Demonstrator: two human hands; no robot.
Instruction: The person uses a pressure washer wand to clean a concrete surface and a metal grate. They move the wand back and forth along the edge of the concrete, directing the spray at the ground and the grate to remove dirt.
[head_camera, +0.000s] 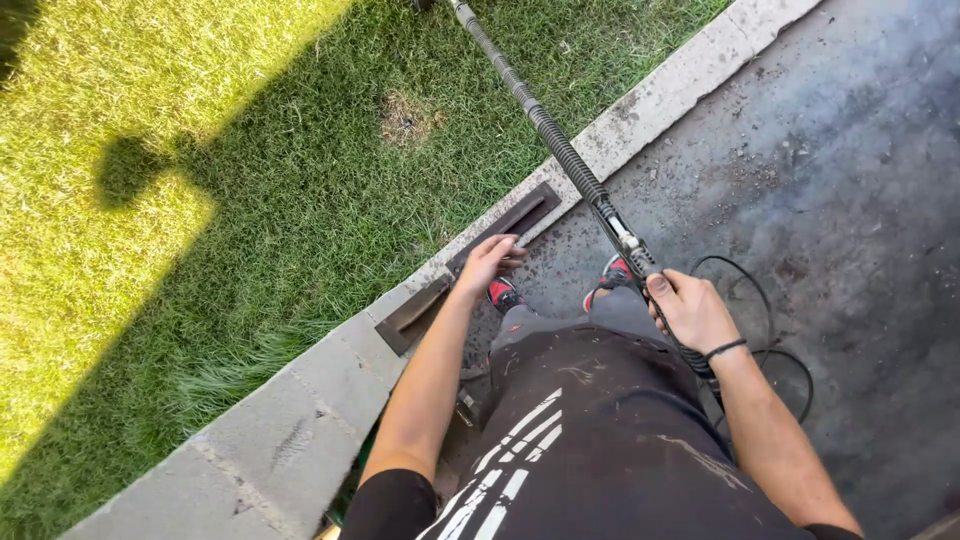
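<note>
Two bare arms reach forward from a person seen from above, wearing a dark shirt with white stripes. Nearest on the right side, the right hand (692, 312) is closed in a fist around the handle end of a long pressure-washer lance (560, 150), with a black band on the wrist. Beside that hand, a thin black hose (775, 340) loops on the dark wet pavement (850, 200).

On the other side, the left hand (488, 262) hangs free with fingers loosely spread, holding nothing, above the red and black shoes (503, 294) and just beside a flat dark wooden board (470, 265) lying along the pale concrete curb (300, 420).

From the right hand's grip, the lance runs away from the body, up and to the left, its long axis diagonal. It crosses over the curb and carries on above the grass (250, 200), its far tip cut off by the top edge of view. The right hand alone carries it; the left hand sits close to the lance's near end but well apart from the shaft.
</note>
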